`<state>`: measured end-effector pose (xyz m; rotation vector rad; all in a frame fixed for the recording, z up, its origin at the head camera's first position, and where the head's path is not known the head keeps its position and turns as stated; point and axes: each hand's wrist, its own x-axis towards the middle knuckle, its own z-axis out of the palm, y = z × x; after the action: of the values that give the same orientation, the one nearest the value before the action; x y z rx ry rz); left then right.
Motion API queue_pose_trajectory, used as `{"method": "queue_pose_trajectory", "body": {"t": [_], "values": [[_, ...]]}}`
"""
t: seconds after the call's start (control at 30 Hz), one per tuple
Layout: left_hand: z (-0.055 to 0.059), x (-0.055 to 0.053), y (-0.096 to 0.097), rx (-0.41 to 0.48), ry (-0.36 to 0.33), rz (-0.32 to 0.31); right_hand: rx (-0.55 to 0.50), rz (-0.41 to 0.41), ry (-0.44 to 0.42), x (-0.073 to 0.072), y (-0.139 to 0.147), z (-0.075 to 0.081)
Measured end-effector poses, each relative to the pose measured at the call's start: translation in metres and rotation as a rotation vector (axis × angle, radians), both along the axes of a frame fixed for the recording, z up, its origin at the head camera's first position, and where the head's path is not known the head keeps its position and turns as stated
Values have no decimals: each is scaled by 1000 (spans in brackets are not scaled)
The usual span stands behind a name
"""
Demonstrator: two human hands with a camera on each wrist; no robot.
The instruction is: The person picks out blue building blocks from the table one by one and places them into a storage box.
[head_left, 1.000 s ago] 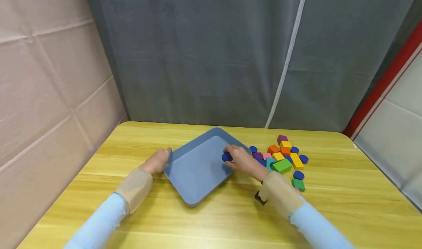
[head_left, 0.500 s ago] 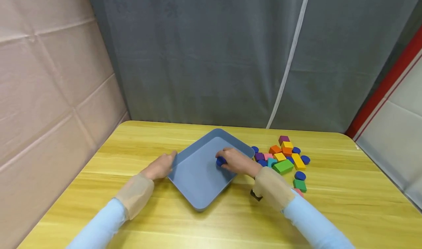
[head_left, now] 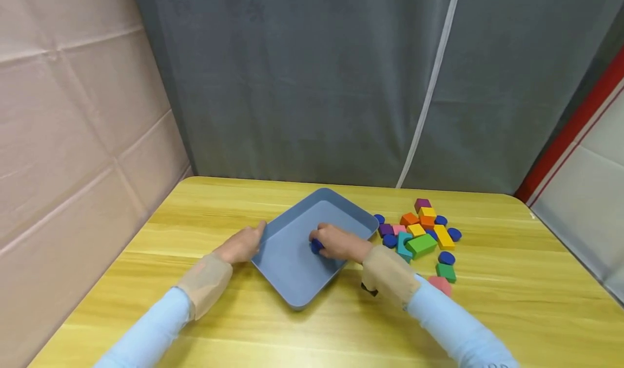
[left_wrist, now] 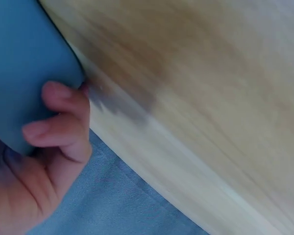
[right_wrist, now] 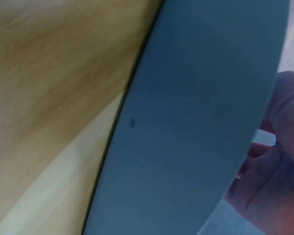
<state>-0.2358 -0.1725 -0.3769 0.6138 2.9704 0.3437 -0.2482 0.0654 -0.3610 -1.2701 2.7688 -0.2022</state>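
Note:
A grey-blue rectangular tray (head_left: 294, 270) lies turned at an angle on the wooden table. My left hand (head_left: 242, 244) grips its left rim. In the left wrist view, curled fingers (left_wrist: 63, 132) press against the outer wall of the tray (left_wrist: 19, 63). Inside the tray's area, my right hand (head_left: 339, 243) pinches a blue round block (head_left: 316, 246), low over the tray floor. The right wrist view is mostly filled by the tray's side wall (right_wrist: 186, 112), with part of the right hand (right_wrist: 279, 156) behind it; the blue block is hidden there.
To the tray's right lie several coloured blocks, among them a light green block (head_left: 421, 245), a yellow bar (head_left: 444, 238), a teal arch (head_left: 403, 246) and blue rounds (head_left: 446, 258). A pink block (head_left: 440, 285) sits near the right sleeve. A grey curtain (head_left: 302, 86) hangs behind the table.
My right hand has carried the blue round block left and down, deeper into the tray's area. The left hand keeps its grip on the rim; tray and hand shift slightly right in view.

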Motion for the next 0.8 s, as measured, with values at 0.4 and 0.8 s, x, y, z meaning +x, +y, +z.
{"method": "queue_pose_trajectory", "body": {"t": [0.4, 0.8], "values": [[-2, 1, 2, -24, 44, 0, 32, -7, 15, 6, -6, -4], [-5, 0, 0, -15, 72, -7, -28, -21, -24, 9, 1, -4]]}}
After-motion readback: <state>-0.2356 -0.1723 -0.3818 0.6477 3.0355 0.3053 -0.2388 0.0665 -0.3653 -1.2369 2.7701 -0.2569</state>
